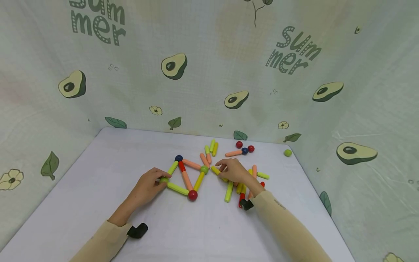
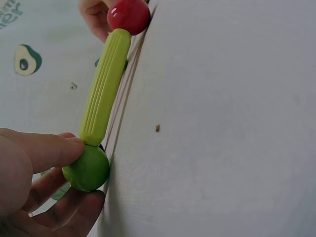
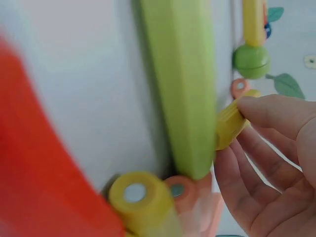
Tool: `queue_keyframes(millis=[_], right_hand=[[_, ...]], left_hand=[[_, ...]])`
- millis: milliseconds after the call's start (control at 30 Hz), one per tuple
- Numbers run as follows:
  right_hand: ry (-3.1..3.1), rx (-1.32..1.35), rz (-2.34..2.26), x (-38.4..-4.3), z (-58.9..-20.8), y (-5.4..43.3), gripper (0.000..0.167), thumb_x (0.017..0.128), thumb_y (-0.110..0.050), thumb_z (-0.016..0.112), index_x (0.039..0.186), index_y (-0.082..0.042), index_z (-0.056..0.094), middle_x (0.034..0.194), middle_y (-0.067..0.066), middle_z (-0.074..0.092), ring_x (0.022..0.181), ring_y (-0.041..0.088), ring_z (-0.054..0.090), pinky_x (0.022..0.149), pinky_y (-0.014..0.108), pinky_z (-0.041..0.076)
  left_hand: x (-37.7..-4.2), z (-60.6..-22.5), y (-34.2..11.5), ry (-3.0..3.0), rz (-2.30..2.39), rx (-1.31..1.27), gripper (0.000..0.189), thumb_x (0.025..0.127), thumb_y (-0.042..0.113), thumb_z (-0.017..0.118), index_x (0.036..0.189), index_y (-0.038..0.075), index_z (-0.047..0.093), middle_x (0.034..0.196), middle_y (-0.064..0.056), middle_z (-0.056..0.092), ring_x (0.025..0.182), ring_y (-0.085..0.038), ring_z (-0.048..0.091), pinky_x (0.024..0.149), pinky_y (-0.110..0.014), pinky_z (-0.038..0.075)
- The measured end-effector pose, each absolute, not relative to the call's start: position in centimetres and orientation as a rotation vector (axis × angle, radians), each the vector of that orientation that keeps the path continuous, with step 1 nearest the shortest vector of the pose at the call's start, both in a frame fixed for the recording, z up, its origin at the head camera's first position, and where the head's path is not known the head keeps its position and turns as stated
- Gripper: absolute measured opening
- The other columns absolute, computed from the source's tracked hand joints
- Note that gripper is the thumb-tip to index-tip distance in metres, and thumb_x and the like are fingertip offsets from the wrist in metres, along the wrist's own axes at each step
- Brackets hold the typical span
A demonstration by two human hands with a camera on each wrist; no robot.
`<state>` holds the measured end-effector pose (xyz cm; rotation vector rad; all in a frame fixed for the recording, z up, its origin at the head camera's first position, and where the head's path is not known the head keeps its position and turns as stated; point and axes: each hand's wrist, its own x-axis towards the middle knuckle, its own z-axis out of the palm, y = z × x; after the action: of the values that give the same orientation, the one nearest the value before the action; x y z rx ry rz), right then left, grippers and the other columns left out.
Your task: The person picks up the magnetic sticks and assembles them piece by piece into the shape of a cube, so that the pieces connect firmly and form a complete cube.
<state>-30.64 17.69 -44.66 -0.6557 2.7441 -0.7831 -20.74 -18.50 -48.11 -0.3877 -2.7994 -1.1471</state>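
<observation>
Magnetic rods and balls form a flat figure of two joined triangles on the white table. My left hand [image 1: 148, 185] holds the green ball [image 2: 86, 168] at its left corner between thumb and fingers. From there a lime rod [image 1: 178, 188] runs to a red ball [image 1: 192, 195]. A dark blue ball [image 1: 178, 158] marks the far corner, and another green ball [image 1: 204, 169] the right one. Short red and orange rods [image 1: 187, 180] make up the middle line. My right hand [image 1: 235, 171] pinches a yellow rod [image 3: 229, 126] beside the right corner, over a pile of loose rods.
Loose lime rods [image 1: 228, 191], yellow, orange and red ones lie under and around the right wrist. Several more rods [image 1: 212, 146] lie behind the figure. Further right are red balls [image 1: 239, 144], an orange rod [image 1: 233, 153] at a blue ball, and a lone green ball [image 1: 287, 153]. A patterned cloth hangs behind.
</observation>
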Motion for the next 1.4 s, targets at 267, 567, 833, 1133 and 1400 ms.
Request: queue_keyframes(millis=[267, 567, 833, 1133, 1400], right_hand=[[2.737, -0.775, -0.99, -28.8, -43.4, 16.7, 0.04, 0.097, -0.013, 0.079, 0.136, -0.01, 0.071, 0.113, 0.003, 0.074, 0.099, 0.019, 0.07, 0.086, 0.031, 0.06], [2.562, -0.876, -1.351, -25.9, -43.4, 14.1, 0.039, 0.098, -0.012, 0.078, 0.135, -0.011, 0.065, 0.118, 0.003, 0.073, 0.106, 0.02, 0.071, 0.092, 0.032, 0.061], [2.443, -0.944, -1.465, -24.5, -44.1, 12.1, 0.039, 0.097, -0.007, 0.079, 0.13, -0.011, 0.06, 0.117, 0.005, 0.072, 0.108, 0.021, 0.071, 0.091, 0.029, 0.061], [2.397, -0.95, -1.424, -23.8, -44.9, 11.2, 0.038, 0.098, -0.013, 0.079, 0.13, -0.014, 0.058, 0.121, 0.004, 0.074, 0.113, 0.021, 0.071, 0.094, 0.031, 0.06], [2.361, -1.026, -1.437, -23.9, -45.0, 10.8, 0.041, 0.096, -0.009, 0.079, 0.131, -0.01, 0.057, 0.119, 0.008, 0.073, 0.111, 0.024, 0.072, 0.092, 0.03, 0.061]], left_hand=[[-20.9, -48.4, -18.6, -2.777, -1.125, -0.386, 0.025, 0.097, 0.007, 0.078, 0.121, 0.011, 0.078, 0.12, -0.007, 0.068, 0.103, -0.022, 0.066, 0.09, -0.044, 0.059], [-21.0, -48.6, -18.9, -2.751, -1.123, -0.387, 0.024, 0.096, 0.007, 0.079, 0.12, 0.01, 0.079, 0.122, -0.008, 0.07, 0.106, -0.024, 0.068, 0.091, -0.045, 0.059], [-20.9, -48.4, -18.9, -2.744, -1.123, -0.393, 0.023, 0.097, 0.008, 0.078, 0.12, 0.009, 0.079, 0.123, -0.009, 0.071, 0.107, -0.026, 0.068, 0.092, -0.047, 0.059], [-20.8, -48.4, -18.9, -2.742, -1.141, -0.395, 0.023, 0.097, 0.007, 0.078, 0.12, 0.009, 0.079, 0.124, -0.01, 0.071, 0.11, -0.028, 0.069, 0.093, -0.048, 0.059], [-21.0, -48.4, -19.1, -2.739, -1.123, -0.39, 0.023, 0.098, 0.008, 0.077, 0.12, 0.01, 0.079, 0.124, -0.009, 0.071, 0.11, -0.029, 0.069, 0.093, -0.049, 0.058]])
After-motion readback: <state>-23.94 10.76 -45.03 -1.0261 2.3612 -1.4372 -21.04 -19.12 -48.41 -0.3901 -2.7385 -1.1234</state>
